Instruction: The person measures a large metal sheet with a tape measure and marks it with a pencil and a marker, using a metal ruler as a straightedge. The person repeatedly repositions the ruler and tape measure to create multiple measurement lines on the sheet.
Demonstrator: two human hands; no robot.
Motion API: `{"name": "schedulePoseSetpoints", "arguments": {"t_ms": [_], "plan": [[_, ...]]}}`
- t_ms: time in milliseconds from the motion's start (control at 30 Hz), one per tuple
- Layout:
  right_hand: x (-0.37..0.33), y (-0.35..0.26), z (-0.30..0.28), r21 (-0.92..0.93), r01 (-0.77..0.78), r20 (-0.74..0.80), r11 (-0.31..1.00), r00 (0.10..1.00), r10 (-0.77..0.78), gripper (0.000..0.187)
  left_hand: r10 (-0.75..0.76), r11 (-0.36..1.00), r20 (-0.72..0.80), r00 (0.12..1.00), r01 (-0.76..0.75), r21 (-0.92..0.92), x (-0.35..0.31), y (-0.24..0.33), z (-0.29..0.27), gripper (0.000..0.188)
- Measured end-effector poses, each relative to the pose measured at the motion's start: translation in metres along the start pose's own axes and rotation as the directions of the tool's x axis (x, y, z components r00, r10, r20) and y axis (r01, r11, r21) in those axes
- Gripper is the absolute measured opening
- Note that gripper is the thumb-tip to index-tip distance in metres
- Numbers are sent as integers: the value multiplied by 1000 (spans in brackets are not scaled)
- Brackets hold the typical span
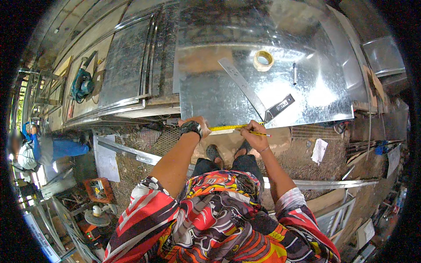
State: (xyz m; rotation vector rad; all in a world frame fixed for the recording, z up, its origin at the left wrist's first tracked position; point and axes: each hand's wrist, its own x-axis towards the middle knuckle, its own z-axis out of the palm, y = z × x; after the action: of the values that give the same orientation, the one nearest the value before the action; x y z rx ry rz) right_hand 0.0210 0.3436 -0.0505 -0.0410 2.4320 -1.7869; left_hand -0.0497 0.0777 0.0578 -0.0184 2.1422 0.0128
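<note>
Sheet: I have a shiny metal sheet (206, 94) in view; its near edge runs left to right in front of the person's body.
Measuring tape: the yellow measuring tape (224, 128) lies along that near edge, long axis left to right, spanning the gap between the hands; both are at it, so I count neither as nearer.
Left hand: I see the left hand (201, 124) at the sheet's near left corner, fingers curled closed on the tape's left end; what sits inside the grip is hidden from me.
Right hand: the right hand (255, 134) is at the near edge, right of the left hand, fingers narrowed in a pinch on a yellow pencil (265, 134), with the tape at the fingertips.
Square: I find the square (251, 99) just beyond the right hand, its corner by the near edge, its blade slanting toward the far left.
Farther in: a tape roll (263, 67) and a marker (294, 73) lie apart from both hands, the marker nearer the right edge.
</note>
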Motion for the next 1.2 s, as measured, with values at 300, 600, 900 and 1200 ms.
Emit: {"name": "schedulePoseSetpoints", "arguments": {"t_ms": [300,600,900,1200], "plan": [[-1,4,2,107,-30,5,994,1000,29,21,12,996,-120,993,-22,-88,54,-21,41,50],[-2,10,4,14,-88,-7,996,996,88,21,-73,996,-182,981,61,-71,34,-6,35,47],[-4,-8,2,52,-149,18,987,989,149,21,-67,993,-112,991,56,-103,18,-6,18,40],[-3,4,3,-3,-110,13,994,994,110,24,-74,996,-163,984,64,-66,2,-1,13,39]]}}
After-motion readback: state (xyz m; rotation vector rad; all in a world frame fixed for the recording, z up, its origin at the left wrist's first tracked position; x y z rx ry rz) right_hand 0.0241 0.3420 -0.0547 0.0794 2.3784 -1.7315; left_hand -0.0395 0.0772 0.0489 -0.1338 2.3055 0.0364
